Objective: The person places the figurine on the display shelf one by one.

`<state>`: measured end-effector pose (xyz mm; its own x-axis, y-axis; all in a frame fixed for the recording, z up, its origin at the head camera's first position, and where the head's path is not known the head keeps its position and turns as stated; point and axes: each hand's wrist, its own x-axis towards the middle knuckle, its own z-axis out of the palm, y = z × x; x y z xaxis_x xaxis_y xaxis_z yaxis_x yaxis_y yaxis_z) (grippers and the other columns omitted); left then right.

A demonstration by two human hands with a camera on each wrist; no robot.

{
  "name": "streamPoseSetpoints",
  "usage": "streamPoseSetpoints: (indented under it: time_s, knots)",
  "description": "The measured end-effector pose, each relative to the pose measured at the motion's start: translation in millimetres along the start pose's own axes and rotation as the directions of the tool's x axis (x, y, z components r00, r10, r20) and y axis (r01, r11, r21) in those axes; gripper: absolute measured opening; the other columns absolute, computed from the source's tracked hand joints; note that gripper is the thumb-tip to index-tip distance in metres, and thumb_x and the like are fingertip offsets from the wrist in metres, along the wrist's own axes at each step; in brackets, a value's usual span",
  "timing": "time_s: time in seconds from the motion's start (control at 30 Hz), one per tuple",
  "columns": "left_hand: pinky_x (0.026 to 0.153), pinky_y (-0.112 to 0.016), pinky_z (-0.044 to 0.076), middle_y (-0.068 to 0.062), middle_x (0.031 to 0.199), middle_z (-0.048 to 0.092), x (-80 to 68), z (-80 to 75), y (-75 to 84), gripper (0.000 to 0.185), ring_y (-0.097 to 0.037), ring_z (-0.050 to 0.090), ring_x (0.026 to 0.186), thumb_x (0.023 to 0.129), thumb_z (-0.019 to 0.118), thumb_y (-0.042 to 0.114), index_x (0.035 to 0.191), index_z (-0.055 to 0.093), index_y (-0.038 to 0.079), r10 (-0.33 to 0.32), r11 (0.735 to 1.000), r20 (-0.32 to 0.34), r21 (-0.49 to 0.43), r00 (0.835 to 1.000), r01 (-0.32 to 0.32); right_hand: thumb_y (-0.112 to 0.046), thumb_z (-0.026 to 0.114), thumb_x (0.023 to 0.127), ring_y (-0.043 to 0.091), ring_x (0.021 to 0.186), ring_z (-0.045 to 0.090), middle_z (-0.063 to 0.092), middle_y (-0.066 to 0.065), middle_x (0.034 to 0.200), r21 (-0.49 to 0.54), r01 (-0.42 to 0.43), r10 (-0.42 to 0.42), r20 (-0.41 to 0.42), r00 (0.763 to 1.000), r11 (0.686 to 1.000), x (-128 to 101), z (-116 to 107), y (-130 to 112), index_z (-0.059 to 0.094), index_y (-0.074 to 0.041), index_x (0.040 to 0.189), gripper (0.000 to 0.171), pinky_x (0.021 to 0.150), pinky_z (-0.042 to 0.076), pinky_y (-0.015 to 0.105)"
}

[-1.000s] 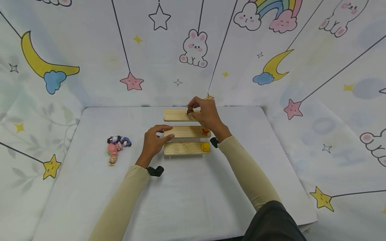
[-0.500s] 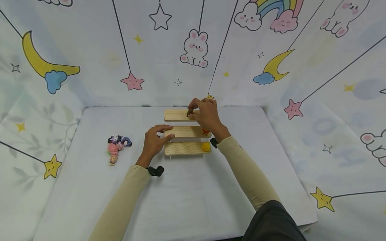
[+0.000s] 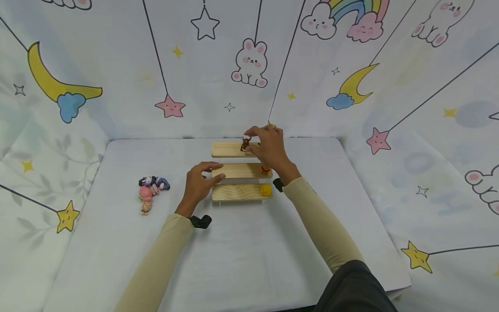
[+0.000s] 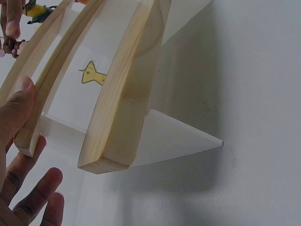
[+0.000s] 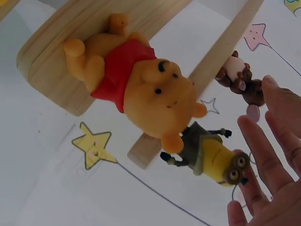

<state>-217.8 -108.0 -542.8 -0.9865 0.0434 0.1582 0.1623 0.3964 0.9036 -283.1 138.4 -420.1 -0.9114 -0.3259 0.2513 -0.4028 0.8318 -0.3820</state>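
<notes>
A three-step wooden display shelf (image 3: 238, 171) stands mid-table. My left hand (image 3: 198, 185) grips the left end of its middle board, thumb (image 4: 21, 103) on the board and fingers around its end. At the top board, my right hand (image 3: 270, 145) is beside a small brown animal figurine (image 3: 245, 144). The thumb is right at the figurine's head and the index finger is raised off it. In the right wrist view, the figurine (image 5: 242, 80) stands on the top board near a yellow minion figurine (image 5: 214, 157). A Winnie-the-Pooh figurine (image 5: 150, 94) sits on the middle board's right end.
A yellow figurine (image 3: 266, 190) sits at the right end of the lowest board. Several figurines (image 3: 146, 193), one pink and some purple, lie in a cluster on the white tabletop (image 3: 230, 260) left of the shelf. A patterned backdrop (image 3: 218, 65) rises behind.
My right index finger has lifted away from the brown figurine, which shows more fully on the top board. The left hand keeps its grip in the same place.
</notes>
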Motion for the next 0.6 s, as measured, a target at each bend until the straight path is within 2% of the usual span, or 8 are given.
streamPoseSetpoints:
  time_s: [0.33, 0.47, 0.6]
  knots:
    - [0.096, -0.054, 0.054, -0.004, 0.137, 0.072, 0.5, 1.7, -1.2, 0.040, -0.029, 0.064, 0.121, 0.090, 0.087, 0.037, 0.127, 0.079, 0.025, 0.006, 1.000, 0.000, -0.007, 1.000, -0.006, -0.023, 0.087, 0.091, 0.029, 0.123, 0.055, 0.077, 0.001, 0.131, 0.086, 0.017, -0.001, -0.177, 0.984, 0.996, -18, -24, 12, 0.075, -0.019, 0.129, 0.040, 0.117, 0.026, 0.055]
    - [0.096, -0.054, 0.054, -0.004, 0.136, 0.072, 0.5, 1.6, -1.8, 0.039, -0.029, 0.064, 0.121, 0.090, 0.087, 0.036, 0.126, 0.079, 0.026, 0.006, 1.000, -0.003, -0.002, 1.000, -0.006, -0.021, 0.087, 0.091, 0.029, 0.124, 0.055, 0.075, 0.002, 0.133, 0.088, 0.011, 0.008, -0.216, 0.976, 0.996, -30, -34, 21, 0.074, -0.019, 0.131, 0.041, 0.116, 0.025, 0.057]
    - [0.095, -0.053, 0.055, -0.004, 0.137, 0.072, 1.0, 0.6, -1.7, 0.040, -0.029, 0.065, 0.121, 0.089, 0.088, 0.036, 0.126, 0.079, 0.025, 0.011, 1.000, -0.006, 0.008, 1.000, -0.011, -0.021, 0.086, 0.092, 0.030, 0.125, 0.054, 0.074, 0.004, 0.135, 0.080, -0.034, 0.052, -0.231, 0.972, 0.996, -45, -42, 32, 0.073, -0.020, 0.133, 0.043, 0.115, 0.026, 0.057]
